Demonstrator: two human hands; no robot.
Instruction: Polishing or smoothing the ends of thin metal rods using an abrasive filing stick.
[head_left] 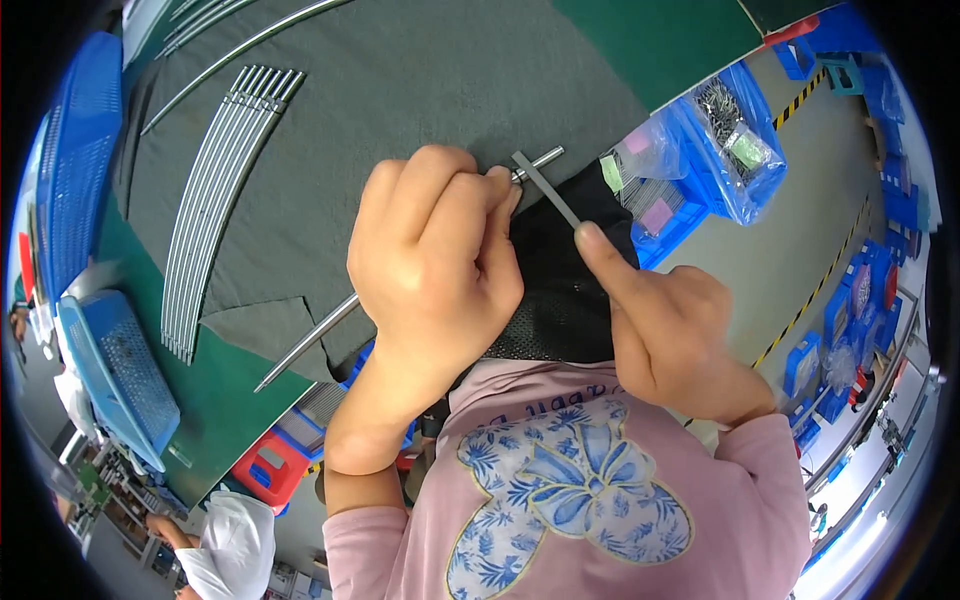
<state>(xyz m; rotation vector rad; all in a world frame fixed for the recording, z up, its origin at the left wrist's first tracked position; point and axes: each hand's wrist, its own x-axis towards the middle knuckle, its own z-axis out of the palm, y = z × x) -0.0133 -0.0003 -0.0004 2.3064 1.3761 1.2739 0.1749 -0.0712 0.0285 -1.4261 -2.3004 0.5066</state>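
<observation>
My left hand point(430, 245) closes around a metal rod point(310, 340); my right hand point(665, 330) grips a flat grey bar point(548, 190).
Left of my hands, a row of slim rods point(215, 220) lies on grey cloth point(420, 80); the held rod slants up through my left fist, its far end poking out between my hands, where the bar crosses it, my right forefinger stretched along the bar, other fingers curled.

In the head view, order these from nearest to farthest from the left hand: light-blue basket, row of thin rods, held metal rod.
1. Held metal rod: inside the left hand.
2. Row of thin rods: to its left, on the grey cloth.
3. Light-blue basket: farther left, beyond the cloth.
</observation>
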